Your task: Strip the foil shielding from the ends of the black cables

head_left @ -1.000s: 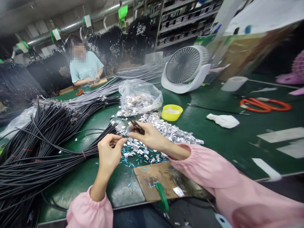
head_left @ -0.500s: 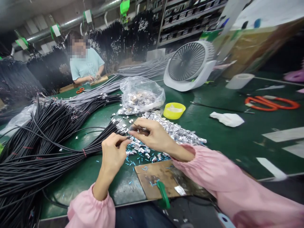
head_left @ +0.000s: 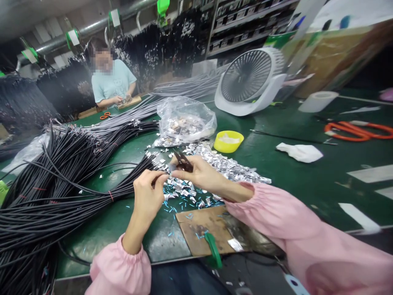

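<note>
My left hand (head_left: 149, 196) is closed in a pinch on the end of a black cable (head_left: 129, 186) from the big bundle of black cables (head_left: 61, 180) at my left. My right hand (head_left: 199, 174) is closed round a small dark cutting tool (head_left: 183, 160), its tip touching the cable end between my two hands. Under them lie silver foil scraps (head_left: 221, 164) and small blue bits (head_left: 181, 200) on the green table (head_left: 291, 180). Both sleeves are pink.
A clear bag of foil pieces (head_left: 184, 121), a yellow bowl (head_left: 228, 141), a white fan (head_left: 250, 80), a white rag (head_left: 299, 151), orange scissors (head_left: 357, 130) and a tape roll (head_left: 317, 100) lie beyond. A brown board (head_left: 204, 229) lies near me. Another person (head_left: 112, 84) works far left.
My hands have stayed together at the cable end. The tool in my right hand first dropped flat, then tilted up again. The view drifted slightly left.
</note>
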`<state>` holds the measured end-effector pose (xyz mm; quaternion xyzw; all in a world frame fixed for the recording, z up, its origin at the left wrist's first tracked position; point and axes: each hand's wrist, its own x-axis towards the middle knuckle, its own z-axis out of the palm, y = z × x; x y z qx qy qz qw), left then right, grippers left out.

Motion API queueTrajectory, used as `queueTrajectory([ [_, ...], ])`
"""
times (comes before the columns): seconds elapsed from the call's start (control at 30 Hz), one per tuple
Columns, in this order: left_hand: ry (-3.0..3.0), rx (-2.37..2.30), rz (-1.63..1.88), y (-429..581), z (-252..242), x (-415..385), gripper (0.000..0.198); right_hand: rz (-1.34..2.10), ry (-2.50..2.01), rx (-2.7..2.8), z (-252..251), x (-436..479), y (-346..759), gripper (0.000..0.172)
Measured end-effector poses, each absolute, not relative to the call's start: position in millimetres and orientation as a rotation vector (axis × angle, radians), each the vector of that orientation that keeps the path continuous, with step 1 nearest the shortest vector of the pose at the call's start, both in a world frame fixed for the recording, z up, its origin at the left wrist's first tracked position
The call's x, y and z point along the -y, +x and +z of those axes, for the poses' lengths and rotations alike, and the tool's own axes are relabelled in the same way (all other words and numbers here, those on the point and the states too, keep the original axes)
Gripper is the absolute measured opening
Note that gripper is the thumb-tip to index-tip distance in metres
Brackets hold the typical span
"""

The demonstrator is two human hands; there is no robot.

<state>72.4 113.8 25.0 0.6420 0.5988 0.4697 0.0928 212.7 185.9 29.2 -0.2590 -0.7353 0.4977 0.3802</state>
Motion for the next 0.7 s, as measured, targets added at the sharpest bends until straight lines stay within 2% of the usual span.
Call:
queueTrajectory([
  [0.1, 1.946, -1.712, 1.347, 70.0, 24.8, -116.0, 0.012, 1.423, -0.656, 1.849, 26.6, -188.3, 210.6, 0.039],
  [0.23, 1.904, -1.806, 1.426, 72.1, 22.5, -117.3, 0.011, 1.102, -0.75, 1.802, 25.9, -187.1, 208.2, 0.028],
  [0.37, 1.826, -1.797, 1.445, 73.0, 21.5, -118.7, 0.013, 1.432, -0.692, 1.769, 25.7, -184.8, 205.4, 0.033],
  [0.4, 1.819, -1.793, 1.413, 72.5, 21.4, -119.1, 0.015, 1.413, -0.663, 1.798, 25.7, -184.8, 204.9, 0.031],
  [0.53, 1.884, -1.807, 1.262, 70.2, 20.8, -119.8, 0.034, 0.818, -0.604, 1.926, 27.4, -191.3, 208.1, 0.008],
  [0.63, 1.842, -1.796, 1.198, 69.3, 21.1, -118.3, 0.039, 0.56, -0.748, 1.75, 29.1, -201.1, 215.6, 0.006],
  [0.7, 1.766, -1.798, 1.205, 69.0, 22.1, -117.1, 0.038, 0.552, -0.832, 1.646, 29.5, -204.6, 218.9, 0.007],
])
